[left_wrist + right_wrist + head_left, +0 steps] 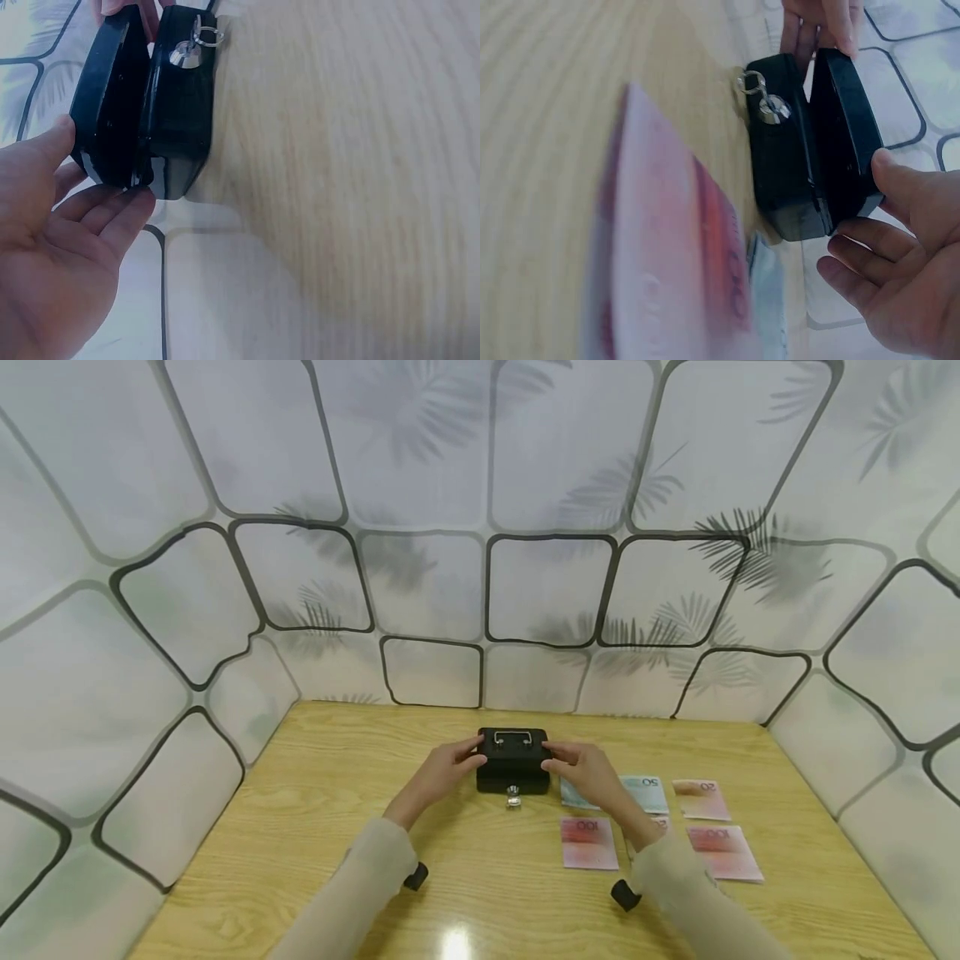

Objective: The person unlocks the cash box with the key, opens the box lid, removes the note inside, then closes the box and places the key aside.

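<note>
A small black cash box (pixel 513 781) stands on the table with its lid (pixel 847 124) partly raised. On its front, keys on a ring (pixel 210 34) hang from a silver lock (pixel 775 110). My left hand (pixel 447 768) holds one end of the lid, thumb at the edge and fingers by the hinge side. At the other end my right hand (pixel 588 768) grips the lid in the same way, its thumb on the edge. A wire carrying handle (pixel 513 737) lies on top. The box's inside is hidden in shadow.
Right of the box lie banknotes: a bluish 50 (pixel 645 793), a pink 20 (pixel 701 800), a red 100 (pixel 588 843) and another 100 (pixel 723 853). Part of another 20 shows beneath my right forearm. A patterned wall (pixel 536 677) encloses the wooden table (pixel 330 793).
</note>
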{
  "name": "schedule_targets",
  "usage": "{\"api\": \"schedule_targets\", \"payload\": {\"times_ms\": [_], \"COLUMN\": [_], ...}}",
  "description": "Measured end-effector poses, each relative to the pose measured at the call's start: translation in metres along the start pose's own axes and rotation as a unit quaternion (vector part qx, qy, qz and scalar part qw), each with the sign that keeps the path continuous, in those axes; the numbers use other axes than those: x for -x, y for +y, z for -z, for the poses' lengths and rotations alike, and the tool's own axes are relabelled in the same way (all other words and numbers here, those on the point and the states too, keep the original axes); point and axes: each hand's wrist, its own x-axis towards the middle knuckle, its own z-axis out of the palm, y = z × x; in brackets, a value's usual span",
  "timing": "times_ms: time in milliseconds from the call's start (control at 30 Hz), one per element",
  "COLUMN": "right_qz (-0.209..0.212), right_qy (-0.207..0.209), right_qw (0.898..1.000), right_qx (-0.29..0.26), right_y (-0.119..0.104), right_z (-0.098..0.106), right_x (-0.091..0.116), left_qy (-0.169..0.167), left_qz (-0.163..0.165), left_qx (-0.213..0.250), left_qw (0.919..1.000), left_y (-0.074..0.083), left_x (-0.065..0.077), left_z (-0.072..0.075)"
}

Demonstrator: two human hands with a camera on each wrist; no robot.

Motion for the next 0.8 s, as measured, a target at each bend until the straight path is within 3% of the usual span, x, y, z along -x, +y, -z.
{"api": "schedule_targets", "payload": {"times_ms": [300, 500, 800], "right_qz": [-0.009, -0.009, -0.030], "right_qy": [0.045, 0.061, 0.055], "right_qw": [0.998, 0.998, 0.998], "right_qx": [0.042, 0.023, -0.004], "right_y": [-0.001, 0.000, -0.001], "right_z": [-0.013, -0.017, -0.020], "right_x": [0.009, 0.010, 0.011], "left_qy": [0.002, 0.005, 0.009], "left_qz": [-0.011, -0.009, -0.007], "left_qx": [-0.016, -0.025, -0.026], "left_qw": [0.9998, 0.9996, 0.9996], "left_y": [-0.002, -0.005, -0.005], "left_x": [0.003, 0.003, 0.004], "left_z": [-0.004, -0.007, -0.008]}}
